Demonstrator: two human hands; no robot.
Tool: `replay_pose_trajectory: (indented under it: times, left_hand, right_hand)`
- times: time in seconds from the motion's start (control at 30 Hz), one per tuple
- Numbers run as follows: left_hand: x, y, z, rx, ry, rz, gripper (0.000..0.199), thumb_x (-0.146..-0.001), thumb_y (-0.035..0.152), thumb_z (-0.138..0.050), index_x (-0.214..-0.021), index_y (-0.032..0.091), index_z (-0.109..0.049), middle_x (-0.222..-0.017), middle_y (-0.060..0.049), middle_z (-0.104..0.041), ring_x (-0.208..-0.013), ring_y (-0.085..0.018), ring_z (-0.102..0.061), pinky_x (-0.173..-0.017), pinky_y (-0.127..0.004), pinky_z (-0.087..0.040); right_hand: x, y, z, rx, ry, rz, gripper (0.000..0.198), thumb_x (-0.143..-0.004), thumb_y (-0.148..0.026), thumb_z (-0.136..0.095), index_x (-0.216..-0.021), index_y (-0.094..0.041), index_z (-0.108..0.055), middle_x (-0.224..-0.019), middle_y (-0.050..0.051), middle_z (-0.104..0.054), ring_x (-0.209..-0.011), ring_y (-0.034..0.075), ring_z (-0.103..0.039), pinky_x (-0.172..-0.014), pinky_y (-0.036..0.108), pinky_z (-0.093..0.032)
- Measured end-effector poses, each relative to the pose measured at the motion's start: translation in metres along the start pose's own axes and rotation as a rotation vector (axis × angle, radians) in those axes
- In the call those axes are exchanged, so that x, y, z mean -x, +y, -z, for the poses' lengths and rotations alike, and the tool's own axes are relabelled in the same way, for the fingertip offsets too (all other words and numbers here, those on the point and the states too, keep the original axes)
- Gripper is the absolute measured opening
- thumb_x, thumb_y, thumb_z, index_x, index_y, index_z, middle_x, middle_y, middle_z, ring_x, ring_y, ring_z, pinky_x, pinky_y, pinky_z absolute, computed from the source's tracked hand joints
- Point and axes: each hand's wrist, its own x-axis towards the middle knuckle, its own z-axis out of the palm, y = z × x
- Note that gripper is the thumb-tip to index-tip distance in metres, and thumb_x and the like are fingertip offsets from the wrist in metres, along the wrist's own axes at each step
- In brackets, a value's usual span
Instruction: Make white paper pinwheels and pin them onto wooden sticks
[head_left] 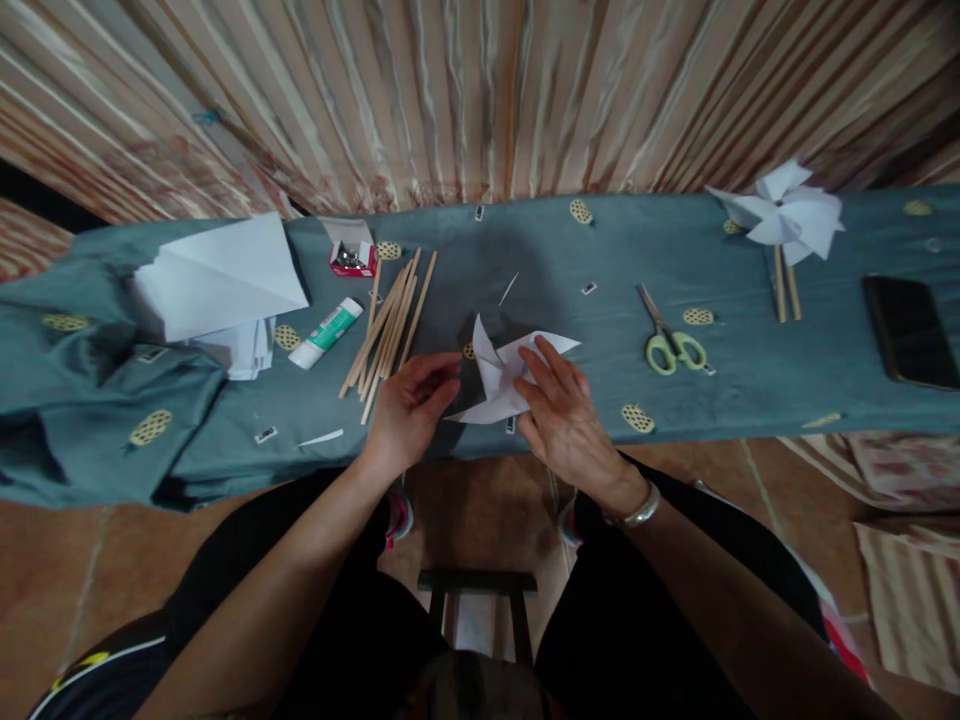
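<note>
A white paper pinwheel [499,385] with folded blades lies on the cloth-covered table in front of me. My right hand [566,415] holds it down at its right side, fingertips on the folded paper. What is under those fingers is hidden. To the left of the pinwheel is my left hand [415,408], its fingers curled and the thumb a little apart from them, with nothing visible in between. Just beyond that hand lies a loose bundle of wooden sticks [390,325].
Left of the sticks are a glue stick [327,333], a red box of metal pins [352,258] and stacked white paper [232,280]. Green-handled scissors [670,340] lie to the right. Farther right are finished pinwheels [787,215] on sticks and a phone [911,330]. A striped curtain [450,100] hangs behind.
</note>
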Motion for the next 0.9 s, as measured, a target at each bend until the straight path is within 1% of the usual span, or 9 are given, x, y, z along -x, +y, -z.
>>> replay_pose_trajectory:
  times: [0.07,0.17,0.27,0.33,0.4,0.5,0.6,0.77,0.9]
  left_hand:
    - [-0.001,-0.002,-0.002,0.118,-0.002,0.072,0.040,-0.079,0.032,-0.070,-0.114,0.013,-0.067,-0.105,-0.011,-0.073,-0.097,-0.020,-0.070,-0.082,-0.032,-0.057]
    - [0.001,0.001,-0.005,0.380,-0.004,0.210,0.054,-0.073,0.032,-0.077,-0.121,0.014,-0.061,-0.110,-0.012,-0.073,-0.101,-0.022,-0.070,-0.087,-0.036,-0.057]
    - [0.005,0.012,-0.010,0.625,0.000,0.399,0.065,-0.071,0.028,-0.081,-0.129,0.013,-0.054,-0.104,-0.012,-0.075,-0.100,-0.024,-0.071,-0.090,-0.038,-0.056]
    - [0.007,0.021,-0.013,0.720,0.001,0.509,0.066,-0.074,0.025,-0.079,-0.132,0.012,-0.051,-0.100,-0.012,-0.076,-0.096,-0.024,-0.072,-0.089,-0.038,-0.055]
    - [0.008,0.026,-0.018,0.770,0.001,0.580,0.062,-0.077,0.022,-0.076,-0.132,0.010,-0.051,-0.094,-0.011,-0.076,-0.089,-0.022,-0.073,-0.085,-0.036,-0.056]
    - [0.008,0.029,-0.024,0.829,-0.079,0.587,0.050,-0.079,0.026,-0.074,-0.124,0.010,-0.060,-0.091,-0.010,-0.076,-0.085,-0.021,-0.071,-0.078,-0.032,-0.056]
    - [0.008,0.028,-0.028,0.915,-0.183,0.545,0.041,-0.079,0.035,-0.074,-0.111,0.011,-0.067,-0.097,-0.010,-0.075,-0.090,-0.021,-0.070,-0.078,-0.029,-0.054]
    - [0.008,0.026,-0.026,1.008,-0.223,0.584,0.038,-0.079,0.040,-0.072,-0.103,0.012,-0.070,-0.093,-0.009,-0.076,-0.087,-0.021,-0.071,-0.078,-0.028,-0.054]
    - [0.008,0.024,-0.023,0.992,-0.257,0.583,0.047,-0.076,0.046,-0.074,-0.107,0.010,-0.069,-0.094,-0.012,-0.076,-0.087,-0.024,-0.071,-0.075,-0.029,-0.054]
  right_hand:
    - [-0.001,0.001,-0.002,0.015,0.019,0.012,0.031,-0.087,-0.008,-0.046,-0.112,-0.013,-0.064,-0.145,0.020,-0.052,-0.148,0.033,-0.029,-0.110,0.056,-0.036]
    - [-0.002,0.003,-0.003,0.028,0.042,0.016,0.030,-0.087,-0.008,-0.046,-0.109,-0.014,-0.066,-0.143,0.018,-0.054,-0.147,0.033,-0.031,-0.110,0.055,-0.036]
    - [-0.001,0.004,-0.002,0.037,0.059,-0.001,0.030,-0.089,-0.009,-0.045,-0.109,-0.017,-0.066,-0.142,0.015,-0.056,-0.146,0.032,-0.032,-0.110,0.056,-0.036]
    - [0.000,0.004,-0.001,0.035,0.073,-0.014,0.029,-0.090,-0.010,-0.045,-0.108,-0.018,-0.067,-0.143,0.013,-0.056,-0.146,0.031,-0.033,-0.110,0.054,-0.037]
    - [0.000,0.004,0.001,0.030,0.089,-0.026,0.028,-0.092,-0.011,-0.045,-0.107,-0.019,-0.067,-0.143,0.012,-0.055,-0.146,0.031,-0.032,-0.110,0.054,-0.037]
    - [-0.001,0.001,0.003,0.018,0.100,-0.028,0.026,-0.094,-0.014,-0.045,-0.108,-0.019,-0.066,-0.144,0.012,-0.054,-0.146,0.032,-0.032,-0.111,0.055,-0.036]
    - [-0.002,-0.003,0.004,0.007,0.110,-0.006,0.027,-0.094,-0.013,-0.045,-0.111,-0.020,-0.065,-0.145,0.012,-0.053,-0.147,0.032,-0.031,-0.110,0.056,-0.036]
    - [-0.002,-0.008,0.007,0.032,0.163,0.036,0.030,-0.092,-0.009,-0.047,-0.116,-0.020,-0.061,-0.145,0.013,-0.053,-0.147,0.030,-0.032,-0.109,0.053,-0.038]
    - [-0.001,-0.009,0.012,0.100,0.199,0.083,0.029,-0.092,-0.008,-0.048,-0.117,-0.018,-0.059,-0.141,0.015,-0.056,-0.145,0.031,-0.035,-0.106,0.050,-0.040]
